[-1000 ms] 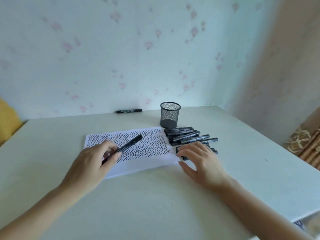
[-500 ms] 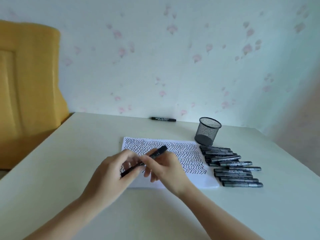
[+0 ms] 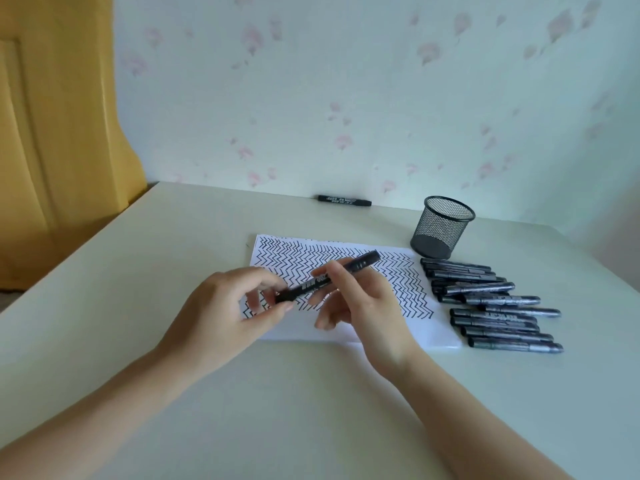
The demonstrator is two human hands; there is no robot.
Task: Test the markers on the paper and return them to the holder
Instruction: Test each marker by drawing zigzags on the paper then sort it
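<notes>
hands: my left hand (image 3: 228,306) and right hand (image 3: 360,299) both pinch one black marker (image 3: 325,279) over the paper (image 3: 429,327) | handling: light, stiff, smooth | grip: mid-barrel, cap end free

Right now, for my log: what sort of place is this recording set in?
Probably a room in a home, at a desk. Floral wallpaper backs a pale table holding a mesh pen holder, a zigzag-covered paper and a row of markers.

Pale floral wallpaper (image 3: 346,98) behind a cream table (image 3: 173,254), yellow door (image 3: 52,133) left
</notes>
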